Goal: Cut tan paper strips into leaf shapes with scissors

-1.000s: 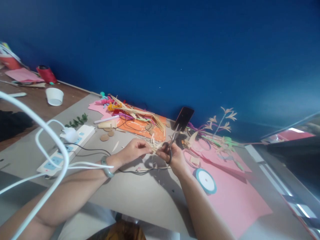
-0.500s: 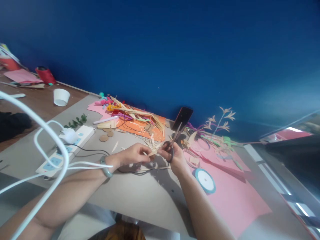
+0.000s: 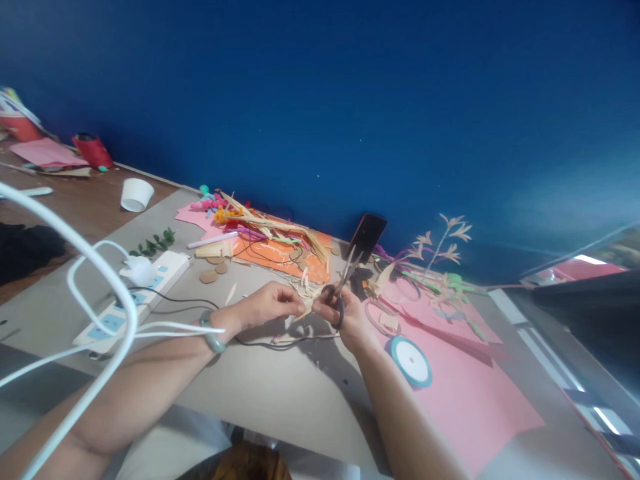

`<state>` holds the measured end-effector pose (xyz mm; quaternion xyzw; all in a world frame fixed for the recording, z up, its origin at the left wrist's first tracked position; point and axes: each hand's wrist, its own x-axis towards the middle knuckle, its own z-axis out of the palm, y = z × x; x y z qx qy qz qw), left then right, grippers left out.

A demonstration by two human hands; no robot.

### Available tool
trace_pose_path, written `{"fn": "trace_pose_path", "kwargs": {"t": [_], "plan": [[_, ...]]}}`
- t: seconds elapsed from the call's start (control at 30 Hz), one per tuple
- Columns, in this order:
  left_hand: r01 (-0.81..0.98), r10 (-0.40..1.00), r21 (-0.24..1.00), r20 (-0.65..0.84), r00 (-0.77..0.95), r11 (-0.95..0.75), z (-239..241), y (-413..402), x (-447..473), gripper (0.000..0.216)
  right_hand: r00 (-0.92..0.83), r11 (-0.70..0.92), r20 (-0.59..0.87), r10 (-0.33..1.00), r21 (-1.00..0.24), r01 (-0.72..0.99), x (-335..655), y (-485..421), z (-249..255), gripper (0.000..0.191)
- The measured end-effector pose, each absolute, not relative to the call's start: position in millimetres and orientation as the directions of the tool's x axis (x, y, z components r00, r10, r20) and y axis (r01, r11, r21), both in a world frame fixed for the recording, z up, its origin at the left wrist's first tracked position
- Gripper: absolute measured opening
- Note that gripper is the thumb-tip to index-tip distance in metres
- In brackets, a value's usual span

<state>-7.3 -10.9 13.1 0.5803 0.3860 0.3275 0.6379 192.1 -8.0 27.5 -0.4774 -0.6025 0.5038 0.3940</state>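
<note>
My left hand (image 3: 267,305) is closed in a pinch on a thin tan strip of straw-like material (image 3: 304,310) over the grey table (image 3: 280,393). My right hand (image 3: 345,317) is wrapped round the dark handles of a pair of scissors (image 3: 341,288). The blades point up and away, toward a black phone (image 3: 367,237) leaning on the blue wall. Both hands meet at the strip, just above loose tan cuttings. A grey bangle (image 3: 213,337) sits on my left wrist.
A white power strip (image 3: 135,293) with white cables lies at the left. Behind the hands is an orange sheet (image 3: 280,257) with straw and coloured scraps. Pink paper (image 3: 465,393), a ribbon roll (image 3: 411,361) and a paper branch (image 3: 445,247) are right. A white cup (image 3: 136,195) is far left.
Both hands stay together on the strip, shifting only slightly. The scissors' blades tilt a little. The white cup appears further right as the view shifts.
</note>
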Motion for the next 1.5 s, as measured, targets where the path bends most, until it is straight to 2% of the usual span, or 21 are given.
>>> {"fn": "trace_pose_path", "kwargs": {"t": [0.23,0.37,0.5,0.67,0.87,1.1,1.3,1.5], "plan": [[-0.019,0.829,0.991,-0.098,0.551,0.130,12.1,-11.8,-6.0,0.022,-0.240,0.052,-0.004,0.971,-0.972,0.228,187.2,-11.3,31.4,0.040],[-0.098,0.894,0.988,-0.067,0.443,0.123,14.7,-11.9,-5.8,0.020,-0.304,0.074,-0.010,0.952,-0.962,0.264,187.1,-13.2,38.5,0.042],[-0.174,0.950,0.982,-0.018,0.313,0.076,13.0,-10.0,-6.6,0.015,-0.488,0.100,-0.113,0.865,-0.915,0.390,189.6,-13.9,40.2,0.045],[-0.202,0.963,0.977,-0.012,0.269,0.068,14.8,-9.4,-7.3,0.012,-0.554,0.142,-0.217,0.803,-0.835,0.532,192.2,-11.4,33.9,0.044],[-0.119,0.962,0.993,0.027,0.270,0.005,22.3,-10.9,-9.0,0.014,-0.570,0.042,-0.270,0.776,-0.879,0.474,196.7,-9.9,36.0,0.041],[-0.078,0.957,0.997,0.005,0.291,0.018,24.3,-11.4,-10.3,0.014,-0.582,0.027,-0.293,0.759,-0.878,0.477,204.8,-7.8,36.4,0.042],[-0.089,0.952,0.996,-0.001,0.306,0.029,27.8,-12.5,-10.5,0.016,-0.622,-0.041,-0.309,0.719,-0.913,0.406,206.7,-5.3,36.8,0.044],[-0.100,0.948,0.995,0.028,0.317,0.004,25.5,-12.9,-9.9,0.018,-0.609,-0.051,-0.313,0.729,-0.911,0.408,206.7,-4.9,36.3,0.044]]}}
